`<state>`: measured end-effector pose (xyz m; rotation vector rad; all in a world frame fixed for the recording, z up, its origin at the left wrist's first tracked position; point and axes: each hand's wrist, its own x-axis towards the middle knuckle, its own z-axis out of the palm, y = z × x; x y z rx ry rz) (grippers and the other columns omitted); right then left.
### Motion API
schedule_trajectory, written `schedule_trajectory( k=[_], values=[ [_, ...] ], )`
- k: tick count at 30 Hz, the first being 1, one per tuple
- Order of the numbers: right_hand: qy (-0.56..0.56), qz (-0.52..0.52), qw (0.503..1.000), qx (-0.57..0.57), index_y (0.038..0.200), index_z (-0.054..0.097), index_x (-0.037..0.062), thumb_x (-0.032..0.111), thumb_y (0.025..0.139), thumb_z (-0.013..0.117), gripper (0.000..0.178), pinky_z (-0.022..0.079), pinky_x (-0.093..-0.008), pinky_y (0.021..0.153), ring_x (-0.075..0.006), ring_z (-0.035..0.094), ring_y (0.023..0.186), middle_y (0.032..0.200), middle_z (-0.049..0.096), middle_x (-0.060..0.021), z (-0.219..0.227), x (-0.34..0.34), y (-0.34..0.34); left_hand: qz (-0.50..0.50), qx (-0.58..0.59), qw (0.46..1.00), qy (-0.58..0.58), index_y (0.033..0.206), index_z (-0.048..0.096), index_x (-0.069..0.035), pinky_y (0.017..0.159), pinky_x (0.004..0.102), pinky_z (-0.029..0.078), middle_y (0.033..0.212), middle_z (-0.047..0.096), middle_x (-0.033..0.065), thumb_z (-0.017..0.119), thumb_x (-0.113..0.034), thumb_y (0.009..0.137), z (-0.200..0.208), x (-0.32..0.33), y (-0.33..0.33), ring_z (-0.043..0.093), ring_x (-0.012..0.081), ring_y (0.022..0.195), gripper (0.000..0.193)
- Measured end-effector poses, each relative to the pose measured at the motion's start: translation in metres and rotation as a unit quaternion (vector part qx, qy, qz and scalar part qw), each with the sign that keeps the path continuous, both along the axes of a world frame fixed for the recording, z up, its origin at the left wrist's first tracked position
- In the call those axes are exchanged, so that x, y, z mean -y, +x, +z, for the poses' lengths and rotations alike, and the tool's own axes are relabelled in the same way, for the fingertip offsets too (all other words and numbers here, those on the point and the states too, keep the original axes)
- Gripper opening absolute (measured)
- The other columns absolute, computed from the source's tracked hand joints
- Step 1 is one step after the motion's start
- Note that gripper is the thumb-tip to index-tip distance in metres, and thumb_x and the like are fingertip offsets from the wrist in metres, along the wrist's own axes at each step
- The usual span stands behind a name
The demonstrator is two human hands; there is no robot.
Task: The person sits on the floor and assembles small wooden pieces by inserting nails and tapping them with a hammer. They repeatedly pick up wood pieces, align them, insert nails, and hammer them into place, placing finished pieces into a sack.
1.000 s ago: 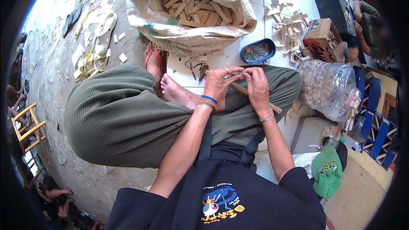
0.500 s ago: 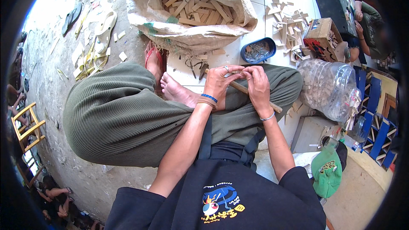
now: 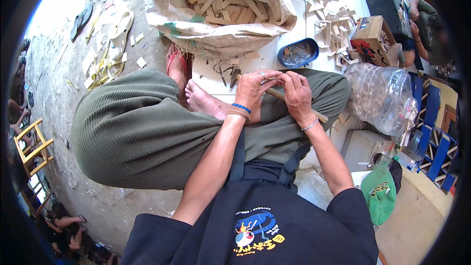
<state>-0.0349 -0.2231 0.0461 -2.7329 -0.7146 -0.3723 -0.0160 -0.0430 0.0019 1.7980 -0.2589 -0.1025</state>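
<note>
Compared with half a second ago, my right forearm is angling farther out toward 4 o'clock, and my whole view is tipping a little, so the sack (image 3: 221, 44) and blue tub (image 3: 310, 62) are sitting slightly higher. My left hand (image 3: 252, 91) and right hand (image 3: 297, 93) are otherwise keeping their places, fingertips meeting above my lap. The wooden stick (image 3: 276, 94) is lying beneath both hands, running from 10 o'clock to 4 o'clock, its ends showing past them.

The fingers of each hand are curling and bunching toward the thumb; I cannot tell whether I am pinching anything, because my knuckles are covering the spot. My hands are also hiding stretches of the stick. From them, a dark-handled tool (image 3: 232, 77) is lying at 10 o'clock, partly in shadow and hard to make out. At 2 o'clock a co-worker (image 3: 427, 34) is blurring into the dark rim, which is cutting off more people (image 3: 73, 235) at 8 o'clock.

At 6 o'clock, my black shirt (image 3: 314, 225) is bearing yellow and white lettering around a cartoon eye; at 4 o'clock, a green cap (image 3: 379, 196) is carrying stitched lettering.
</note>
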Motion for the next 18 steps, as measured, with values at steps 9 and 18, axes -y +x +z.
schedule_trajectory(
  k=[9, 18],
  values=[
    [0.001, 0.014, 1.000, -0.019, 0.118, 0.065, 0.0062, 0.003, 0.090, 0.071, 0.029, 0.051, -0.0381, 0.092, -0.0259, 0.066, 0.103, 0.110, 0.065, -0.0088, 0.005, 0.004, 0.002, -0.005, 0.013, 1.000, -0.001, 0.119, 0.079, -0.015, 0.080, 0.0330, 0.060, 0.111, 0.079, 0.0083, 0.078, -0.018, 0.092, 0.002, -0.001, 0.000, 0.077, 0.0267, 0.096, 0.028],
    [0.024, -0.013, 0.999, -0.019, 0.121, 0.068, 0.0061, 0.005, 0.091, 0.074, 0.031, 0.051, -0.0388, 0.091, -0.0259, 0.065, 0.103, 0.112, 0.066, -0.0083, 0.013, -0.001, -0.006, -0.008, -0.004, 1.000, 0.001, 0.121, 0.078, -0.016, 0.081, 0.0335, 0.060, 0.111, 0.078, 0.0095, 0.078, -0.020, 0.091, 0.000, -0.001, -0.001, 0.077, 0.0281, 0.097, 0.030]
  ],
)
